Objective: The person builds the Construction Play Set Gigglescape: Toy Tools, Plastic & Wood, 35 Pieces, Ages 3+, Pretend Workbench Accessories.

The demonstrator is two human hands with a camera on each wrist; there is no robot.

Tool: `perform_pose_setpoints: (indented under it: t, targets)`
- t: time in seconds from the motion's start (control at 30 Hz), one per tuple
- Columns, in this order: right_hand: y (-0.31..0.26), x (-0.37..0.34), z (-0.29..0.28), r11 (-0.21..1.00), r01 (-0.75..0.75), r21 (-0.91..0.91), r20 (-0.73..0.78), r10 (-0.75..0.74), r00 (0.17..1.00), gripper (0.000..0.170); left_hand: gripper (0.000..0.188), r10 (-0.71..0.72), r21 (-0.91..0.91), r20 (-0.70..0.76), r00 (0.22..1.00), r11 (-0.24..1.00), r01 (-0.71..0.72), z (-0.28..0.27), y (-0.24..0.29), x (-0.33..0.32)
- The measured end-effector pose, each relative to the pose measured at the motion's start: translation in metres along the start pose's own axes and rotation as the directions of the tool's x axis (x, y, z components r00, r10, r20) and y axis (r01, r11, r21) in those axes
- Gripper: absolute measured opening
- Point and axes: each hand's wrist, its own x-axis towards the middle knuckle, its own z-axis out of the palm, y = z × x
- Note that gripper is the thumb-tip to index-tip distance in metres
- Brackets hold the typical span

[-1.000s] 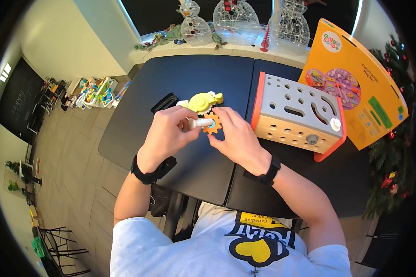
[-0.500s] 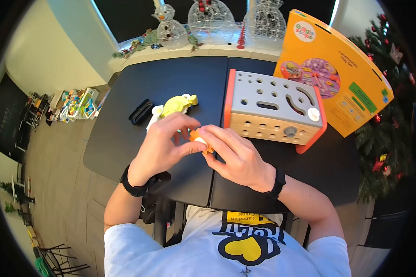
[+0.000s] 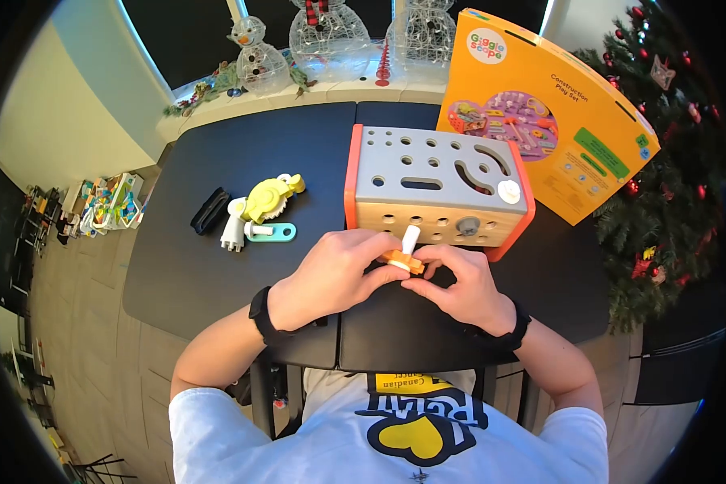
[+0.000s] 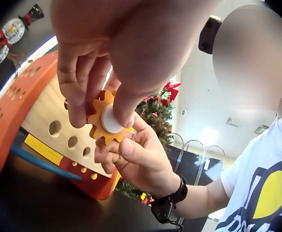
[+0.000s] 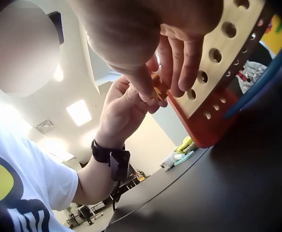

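An orange toy gear [image 3: 415, 264] is held between both hands in front of the box, with a white toy bolt [image 3: 410, 239] through its middle. The bolt's shaft stands up in the head view; its round head [image 4: 112, 120] faces the left wrist camera. My left hand [image 3: 331, 270] pinches the gear and bolt, thumb pressing at the bolt head. From the other side, my right hand [image 3: 464, 282] grips the gear's rim. The right wrist view shows only a bit of the gear [image 5: 158, 87]; fingers hide the rest. Just beyond stands the wooden workbench box [image 3: 440, 216], full of holes.
Left on the dark table [image 3: 218, 294] lie a yellow toy saw [image 3: 268, 198], a grey-white claw piece [image 3: 233, 226], a teal strip [image 3: 282, 233] and a black case [image 3: 210, 211]. An orange packaging box [image 3: 573, 121] stands behind the workbench, near a decorated tree [image 3: 649, 202].
Both hands have carried the gear and bolt rightward, from near the yellow saw to the workbench's front. The shaft, earlier pointing left, now stands upward. The head view has shifted right.
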Motion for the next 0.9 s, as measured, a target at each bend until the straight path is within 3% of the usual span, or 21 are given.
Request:
perform_pose_setpoints:
  t: [0.2,0.3,0.5,0.53,0.63,0.73,0.9]
  targets:
    - [0.01,0.001,-0.008,0.999,-0.016,-0.045,-0.025,0.015,1.0,0.027,0.035,-0.037,0.067,0.013,0.999,0.997,0.036,0.011,-0.003,0.013]
    - [0.016,-0.001,-0.005,0.998,-0.052,0.04,-0.035,0.053,0.998,0.027,0.036,-0.075,0.112,0.051,0.996,0.991,0.069,0.007,0.003,0.018]
    - [0.017,0.0,-0.005,0.985,-0.096,0.142,-0.04,0.103,0.994,0.029,0.057,0.105,0.344,0.008,0.994,0.933,-0.101,-0.011,0.018,0.044]
    - [0.016,0.0,-0.005,0.987,-0.101,0.123,-0.043,0.107,0.993,0.028,0.071,0.125,0.336,0.055,0.991,0.932,-0.137,-0.013,0.014,0.049]
    - [0.013,0.0,-0.005,0.99,-0.114,0.088,-0.052,0.119,0.992,0.028,0.078,0.146,0.242,0.177,0.973,0.952,-0.187,-0.014,0.003,0.062]
    - [0.015,0.0,0.0,0.99,-0.107,0.092,-0.078,0.114,0.99,0.029,0.087,0.04,0.261,0.349,0.936,0.955,-0.138,-0.019,-0.001,0.077]
    - [0.015,0.001,0.005,0.989,-0.112,0.094,-0.105,0.121,0.987,0.03,0.086,-0.01,0.297,0.459,0.889,0.944,-0.142,-0.024,0.004,0.092]
